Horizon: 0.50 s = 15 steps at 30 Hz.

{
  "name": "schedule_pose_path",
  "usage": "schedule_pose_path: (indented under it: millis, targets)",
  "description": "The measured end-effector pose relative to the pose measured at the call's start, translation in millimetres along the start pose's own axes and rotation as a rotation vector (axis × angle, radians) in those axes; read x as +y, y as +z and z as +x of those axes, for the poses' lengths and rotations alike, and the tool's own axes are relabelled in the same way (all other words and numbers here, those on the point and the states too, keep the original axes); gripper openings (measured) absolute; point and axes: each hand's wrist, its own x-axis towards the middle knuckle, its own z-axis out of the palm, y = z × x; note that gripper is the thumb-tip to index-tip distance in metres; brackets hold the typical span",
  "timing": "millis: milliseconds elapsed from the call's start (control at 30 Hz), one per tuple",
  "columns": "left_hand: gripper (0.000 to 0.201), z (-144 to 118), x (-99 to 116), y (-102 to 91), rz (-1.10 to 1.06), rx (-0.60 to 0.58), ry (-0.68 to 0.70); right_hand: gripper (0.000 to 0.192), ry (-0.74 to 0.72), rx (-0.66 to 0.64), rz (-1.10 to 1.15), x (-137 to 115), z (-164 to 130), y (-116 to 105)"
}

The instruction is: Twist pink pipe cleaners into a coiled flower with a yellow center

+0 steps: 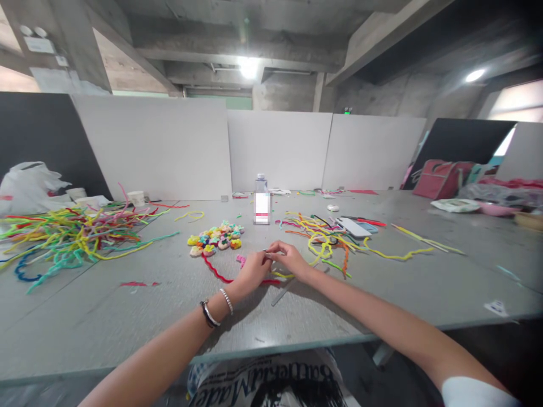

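Fingertip to fingertip, my left hand (253, 269) and my right hand (292, 261) meet above the table, both closed in a pinch. What they hold between them is too small and too covered by the fingers to make out. A red pipe cleaner (215, 273) runs along the table and passes under my left wrist. Beside my left hand lies a small pink curled piece (241, 260). A thin grey strip (279, 296) lies below my right hand. Just beyond my left hand sits a cluster of small colourful fuzzy flowers (218, 240).
A large heap of pipe cleaners (97, 229) covers the left side. More tangled pipe cleaners (320, 246) lie at right, near a phone (355, 228). A bottle (262, 189) stands ahead. White panels (280, 147) close off the back; a pink bag (439, 178) is far right.
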Motion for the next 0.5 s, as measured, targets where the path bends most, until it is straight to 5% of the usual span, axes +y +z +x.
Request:
schedule_pose_path:
  millis: [500]
  targets:
    - [0.032, -2.6, 5.7, -4.4, 0.111, -0.065, 0.014, 0.030, -0.010, 0.036, -0.014, 3.1, 1.8, 0.6]
